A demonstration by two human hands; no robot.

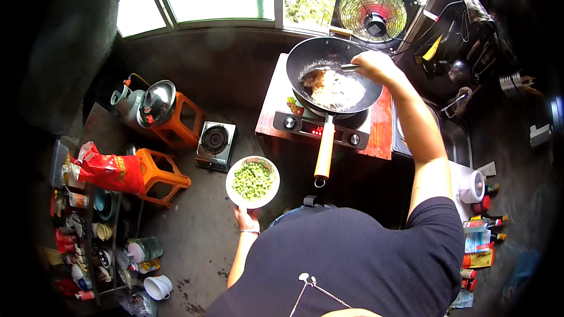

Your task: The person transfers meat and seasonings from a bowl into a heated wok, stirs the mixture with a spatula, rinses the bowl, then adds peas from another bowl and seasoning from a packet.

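My right hand (374, 67) grips the handle of a cooking utensil (337, 68), whose far end lies in the food inside a black wok (304, 50). Pale and browned food (330, 88) covers part of the wok's bottom. The wok stands on an induction cooker (321, 130) with a lit red display, its wooden handle (325, 149) pointing towards me. Down at the left, my left hand (246, 219) holds a white bowl (230, 189) by its near edge. Green peas or similar chopped green pieces (252, 181) fill the bowl.
Left of me are a small gas stove (216, 141), orange stools (165, 175), a red bag (112, 171) and a crowded shelf rack (115, 229). A fan (373, 13) leans by the window behind the wok. At right are a sink (458, 136) and several bottles (484, 224).
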